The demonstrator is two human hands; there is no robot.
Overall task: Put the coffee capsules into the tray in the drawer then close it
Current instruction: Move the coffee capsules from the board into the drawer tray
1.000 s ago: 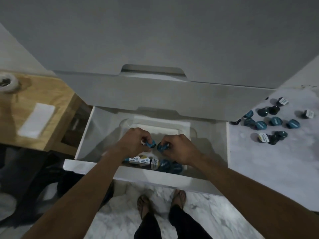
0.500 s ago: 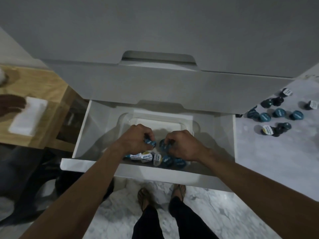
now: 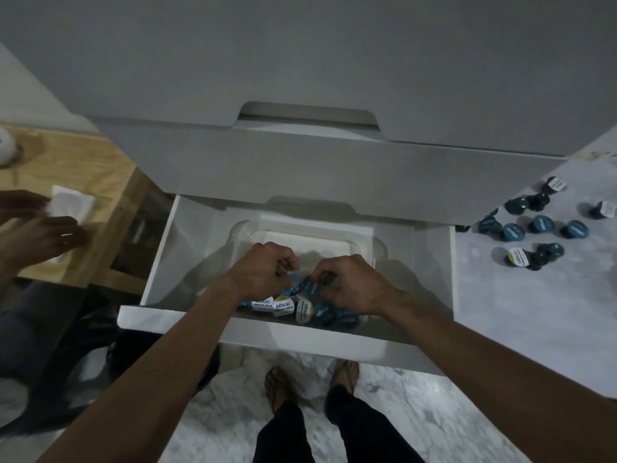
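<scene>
Head view: both hands reach into the open drawer (image 3: 160, 262) over the clear tray (image 3: 364, 242). Left hand (image 3: 263, 274) pinches one blue capsule (image 3: 290, 289); right hand (image 3: 354, 285) pinches another (image 3: 312, 285). Five capsules (image 3: 283, 307) lie along the tray's near edge, about fourteen on the counter (image 3: 534, 312).

You can read "EXCELSO" on the white foil lids of the round coffee capsules (image 3: 283, 306) in the tray; smaller print stays blurred.

About seven capsules (image 3: 283, 306) are being kept in the tray (image 3: 300, 237); about thirteen capsules (image 3: 541, 224) are lying right of it.
</scene>
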